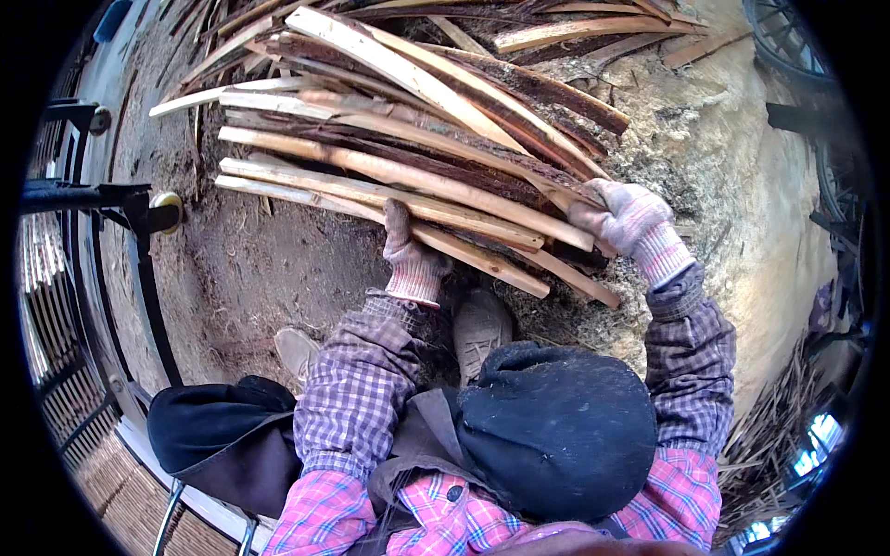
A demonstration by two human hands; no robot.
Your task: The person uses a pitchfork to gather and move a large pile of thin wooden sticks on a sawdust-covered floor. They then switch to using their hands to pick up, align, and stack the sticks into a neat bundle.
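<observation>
A loose bundle of long, pale wood strips (399, 174), some with dark bark along them, lies across in front of me above the ground. My left hand (413, 264), in a knitted work glove, is closed on the near side of the bundle. Its thumb lies over the nearest strips, while the other fingers are hidden beneath. Toward the right ends of the strips, my gloved right hand (638, 222) is wrapped round several of them. Some of its fingers are out of sight behind the wood.
More strips and bark pieces (593, 32) lie at the far side. Sawdust (691, 134) covers the ground to the right. A black metal frame (148, 278) with a small roller (167, 213) stands at the left. A spoked wheel (788, 42) is at the far right. My shoe (482, 334) is below the bundle.
</observation>
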